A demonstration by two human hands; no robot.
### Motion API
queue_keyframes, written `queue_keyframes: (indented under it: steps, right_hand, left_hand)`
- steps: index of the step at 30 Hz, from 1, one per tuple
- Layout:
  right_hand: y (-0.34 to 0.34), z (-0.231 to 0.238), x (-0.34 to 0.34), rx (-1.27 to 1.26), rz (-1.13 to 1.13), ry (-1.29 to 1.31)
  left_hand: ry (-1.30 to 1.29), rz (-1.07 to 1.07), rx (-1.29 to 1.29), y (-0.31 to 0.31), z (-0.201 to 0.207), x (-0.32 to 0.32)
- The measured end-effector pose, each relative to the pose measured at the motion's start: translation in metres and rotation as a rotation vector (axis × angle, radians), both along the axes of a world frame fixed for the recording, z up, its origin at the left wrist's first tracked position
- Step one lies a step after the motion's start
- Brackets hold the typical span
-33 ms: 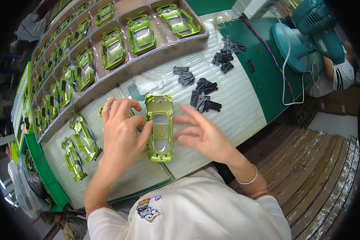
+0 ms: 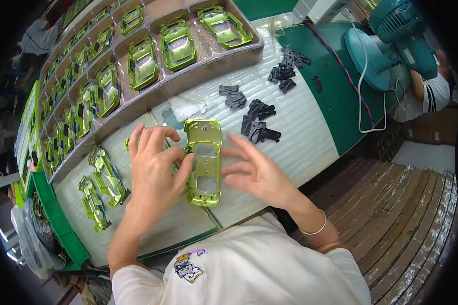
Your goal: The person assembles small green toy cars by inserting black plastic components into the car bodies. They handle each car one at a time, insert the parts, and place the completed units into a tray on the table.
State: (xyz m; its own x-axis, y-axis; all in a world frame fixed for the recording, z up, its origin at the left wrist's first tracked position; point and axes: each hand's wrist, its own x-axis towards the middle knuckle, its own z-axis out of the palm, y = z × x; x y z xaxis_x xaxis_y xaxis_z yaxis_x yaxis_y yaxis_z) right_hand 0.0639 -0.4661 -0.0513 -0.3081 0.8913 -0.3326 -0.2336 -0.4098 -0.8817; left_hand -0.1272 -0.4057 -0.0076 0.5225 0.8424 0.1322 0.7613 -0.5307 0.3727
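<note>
The green car shell [image 2: 206,164] lies hollow side up on the counter [image 2: 303,127] between 2 hands, with no black pieces [image 2: 272,135] visible inside; those lie loose beyond. The left hand [image 2: 158,161] curls over its edge, grip unclear; the right hand's [image 2: 259,175] fingers spread wide beside it. 2 more shells [image 2: 107,175] lie left; others fill tray [image 2: 213,66] compartments.

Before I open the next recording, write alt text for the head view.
A person's left hand and right hand flank a green toy car shell on a pale-covered table. More green shells lie at left and in a divided brown tray behind; small black parts sit in loose piles to the right.
</note>
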Motion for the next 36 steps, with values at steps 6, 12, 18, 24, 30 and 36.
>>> queue_keyframes:
  steps: [6,12,18,24,30,36]
  right_hand:
    - [-0.011,-0.001,0.011,0.074,0.001,0.431]
    - [-0.024,-0.018,0.042,0.08,-0.336,0.381]
    - [-0.024,-0.023,0.04,0.217,-0.501,0.405]
    - [-0.026,-0.029,0.04,0.287,-0.508,0.405]
    - [-0.024,-0.031,0.039,0.485,-0.535,0.277]
    - [-0.024,-0.028,0.039,0.517,-0.618,0.196]
  left_hand:
    - [-0.166,-0.206,0.009,0.003,0.02,0.03]
    - [-0.181,-0.135,-0.05,0.057,-0.007,0.06]
    - [0.026,-0.163,0.017,0.069,-0.031,0.087]
    - [-0.039,-0.119,-0.179,0.064,-0.016,0.073]
    - [-0.321,0.062,-0.573,0.056,-0.017,0.045]
    - [-0.146,-0.017,-0.321,0.04,-0.024,0.036]
